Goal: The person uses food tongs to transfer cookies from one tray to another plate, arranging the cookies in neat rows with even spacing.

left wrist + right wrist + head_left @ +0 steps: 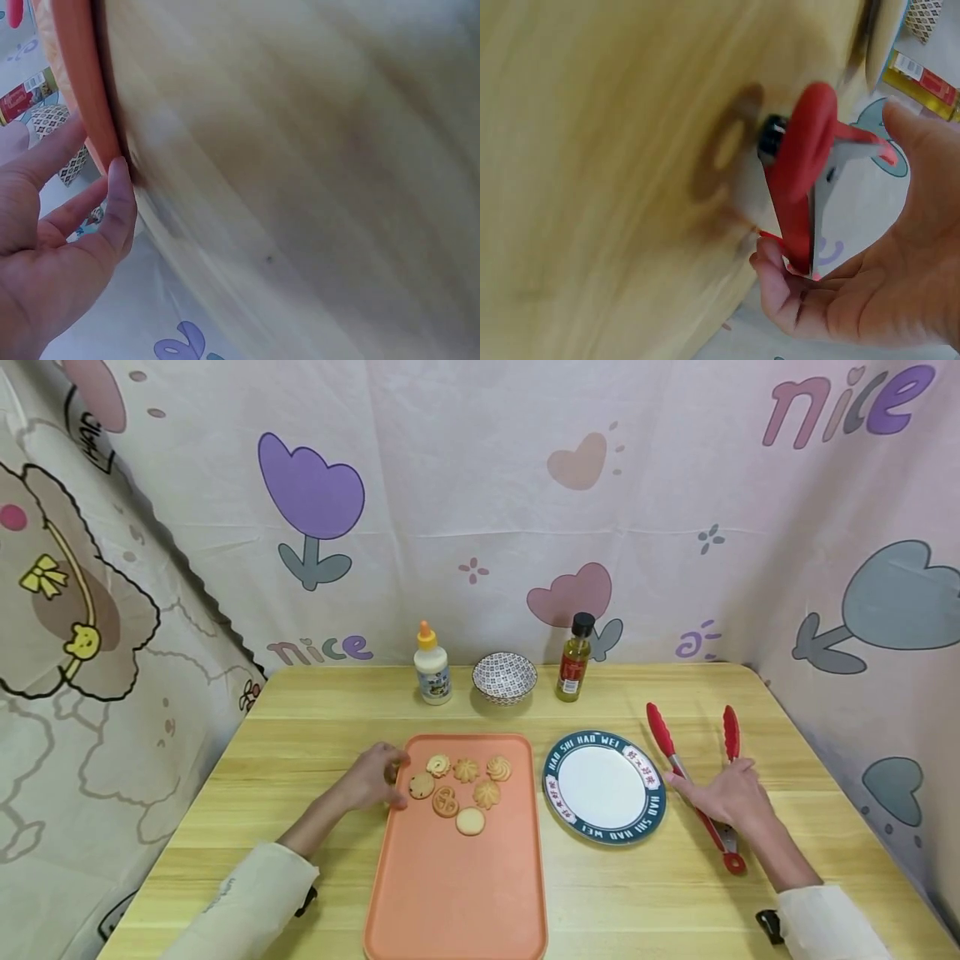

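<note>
My left hand (372, 778) is at the left edge of an orange tray (461, 893); in the left wrist view its fingertips (118, 169) touch the tray's rim. Several cookies lie on the tray's far half, among them a pretzel-shaped cookie (446, 802), a plain round cookie (470, 821) and a chip-dotted cookie (422, 786). On the right, my right hand (731, 797) grips red-tipped metal tongs (660, 731), whose arms are spread apart. Its fingers curl round the right arm, and the thumb lies by the left one. In the right wrist view the red ring (806, 139) stands apart from its shadow.
A white plate with a dark green rim (553, 802) sits between tray and tongs. Along the back stand a white squeeze bottle (434, 677) with a yellow-orange cap, a patterned bowl (505, 678) and a black-capped oil bottle (573, 664). Printed cloth hangs behind the wooden table (300, 752).
</note>
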Tool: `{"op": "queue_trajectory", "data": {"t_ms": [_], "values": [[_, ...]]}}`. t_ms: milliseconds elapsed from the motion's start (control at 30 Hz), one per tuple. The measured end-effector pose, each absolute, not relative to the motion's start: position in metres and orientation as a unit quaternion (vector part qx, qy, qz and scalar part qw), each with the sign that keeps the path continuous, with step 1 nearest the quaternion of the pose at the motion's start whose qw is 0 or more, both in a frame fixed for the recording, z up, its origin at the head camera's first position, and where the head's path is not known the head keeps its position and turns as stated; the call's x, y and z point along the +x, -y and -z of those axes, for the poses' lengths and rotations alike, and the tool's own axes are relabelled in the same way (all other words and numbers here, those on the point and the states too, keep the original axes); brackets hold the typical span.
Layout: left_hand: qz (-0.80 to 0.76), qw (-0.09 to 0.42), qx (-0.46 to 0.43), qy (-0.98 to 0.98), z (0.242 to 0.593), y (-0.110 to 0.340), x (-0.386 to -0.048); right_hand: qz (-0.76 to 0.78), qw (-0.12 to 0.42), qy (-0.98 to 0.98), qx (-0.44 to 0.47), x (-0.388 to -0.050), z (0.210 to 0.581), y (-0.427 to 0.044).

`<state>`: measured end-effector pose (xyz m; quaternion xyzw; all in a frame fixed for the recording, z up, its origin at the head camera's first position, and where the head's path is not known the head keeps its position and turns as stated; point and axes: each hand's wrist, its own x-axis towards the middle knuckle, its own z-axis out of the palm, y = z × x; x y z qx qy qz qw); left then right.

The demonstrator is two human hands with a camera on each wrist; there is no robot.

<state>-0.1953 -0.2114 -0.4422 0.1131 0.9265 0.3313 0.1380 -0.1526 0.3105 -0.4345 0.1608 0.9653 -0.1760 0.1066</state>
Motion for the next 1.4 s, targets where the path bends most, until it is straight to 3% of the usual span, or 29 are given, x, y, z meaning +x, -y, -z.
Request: {"op": "queue_trajectory", "data": {"t_ms": [567, 1100, 1400], "values": [[-0.333, 0.128, 0.101, -0.929, 0.447, 0.209, -0.192, 0.227, 0.057, -0.96, 0.156, -0.156, 0.437, -0.31], [-0.332, 0.128, 0.105, -0.929, 0.447, 0.209, -0.194, 0.249, -0.033, -0.967, 0.042, -0.167, 0.422, -0.286], [-0.33, 0.128, 0.11, -0.929, 0.447, 0.21, -0.194, 0.261, -0.001, -0.965, -0.004, -0.172, 0.411, -0.263]]}}
